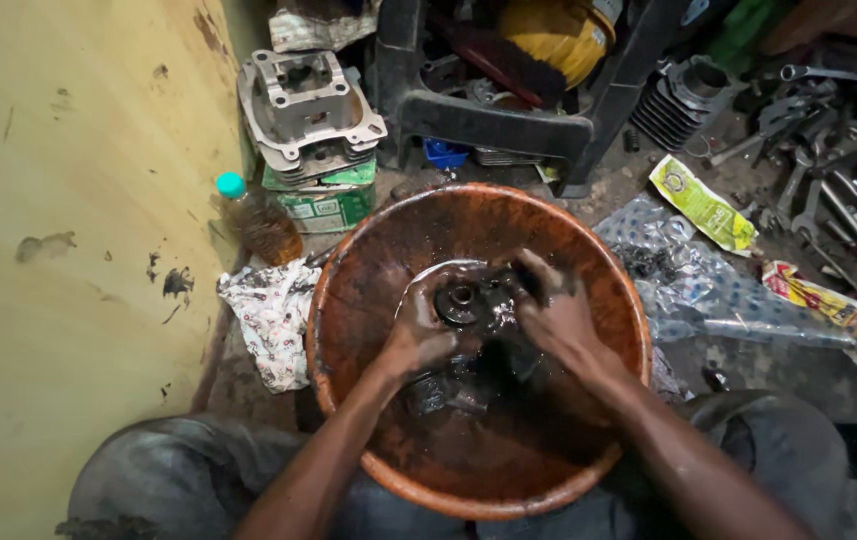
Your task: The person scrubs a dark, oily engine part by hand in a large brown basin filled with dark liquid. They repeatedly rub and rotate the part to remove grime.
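A dark round metal engine part (468, 303), wet and oily, sits at the middle of a wide orange-brown basin (368, 250), held just above the dark liquid pooled in the basin's bottom. The left hand (418, 330) wraps around the part's left side, fingers curled closed on it. The right hand (553, 315) clasps its right side, fingers likewise closed over the metal. Both forearms reach in over the basin's near rim from the bottom of the view. The basin rests on a grimy workshop floor. A stained yellow wall (68, 250) fills the left side. Beyond the basin's far rim stands a black plastic stool (508, 125), and at the far left an aluminium engine casing (308, 110) sits on a green box (333, 205). By the basin's left rim lie a patterned rag (273, 315) and a small bottle with a teal cap (253, 215). Off its right rim lie crumpled plastic wrap (693, 280), yellow wrappers (703, 205) and scattered spanners (833, 195).
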